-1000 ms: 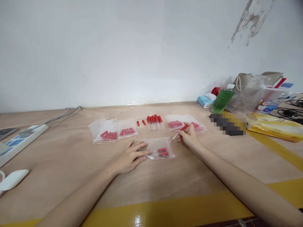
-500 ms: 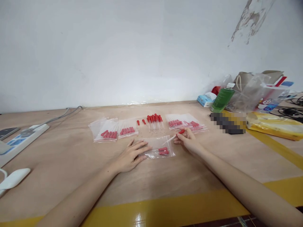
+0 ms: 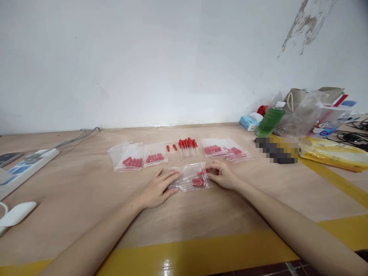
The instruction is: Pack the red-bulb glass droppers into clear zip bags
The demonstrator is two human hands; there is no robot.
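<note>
A clear zip bag (image 3: 186,188) lies flat on the table in front of me, with red-bulbed glass droppers (image 3: 198,181) inside. My left hand (image 3: 161,189) rests on the bag's left end, fingers stretched out and open. At the bag's right end, my right hand (image 3: 221,174) pinches the red bulb of another dropper (image 3: 202,172), whose glass tube now lies within the bag. Beyond the bag is a group of loose droppers (image 3: 188,144), with two more loose ones just left of it.
Filled bags of droppers (image 3: 133,163) lie at the back left, and more filled bags (image 3: 214,148) at the back right. A power strip (image 3: 28,168) stands at far left. On the right are a green bottle (image 3: 270,120), a tissue pack (image 3: 249,122) and a yellow packet (image 3: 333,153).
My right hand has moved left, pushing its dropper through the bag's right end. My left hand has stayed on the bag.
</note>
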